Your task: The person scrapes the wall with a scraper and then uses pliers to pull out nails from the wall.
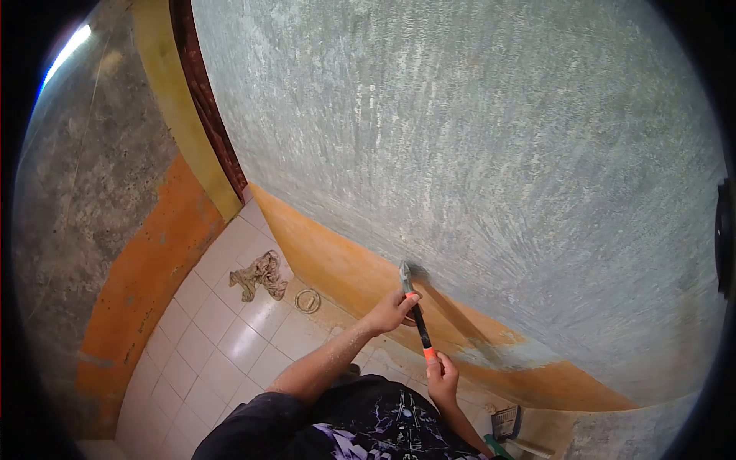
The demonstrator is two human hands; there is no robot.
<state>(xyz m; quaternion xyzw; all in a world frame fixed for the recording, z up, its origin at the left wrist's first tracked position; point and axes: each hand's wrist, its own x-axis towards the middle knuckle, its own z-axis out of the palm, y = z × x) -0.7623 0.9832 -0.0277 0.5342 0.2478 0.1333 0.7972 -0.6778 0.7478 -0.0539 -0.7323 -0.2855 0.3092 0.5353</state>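
Note:
Both my hands are on a hammer point(420, 326) with a black and orange handle and a narrow grey metal head. My left hand point(391, 310) wraps the handle just below the head, thumb along the orange band. Lower down, my right hand point(441, 376) closes round the orange butt end. The hammer head is right at the wall point(460, 153), near the border between rough grey surface and orange paint point(337, 249). A shadow of the tool falls across the wall to its right. Pale dust speckles my left forearm.
On the tiled floor point(222, 337) lie a crumpled brown cloth point(261, 276) and a ring-shaped roll point(307, 300). A small basket-like item point(506, 422) and a green object point(497, 447) are at lower right. Another wall point(153, 253), part orange, stands left.

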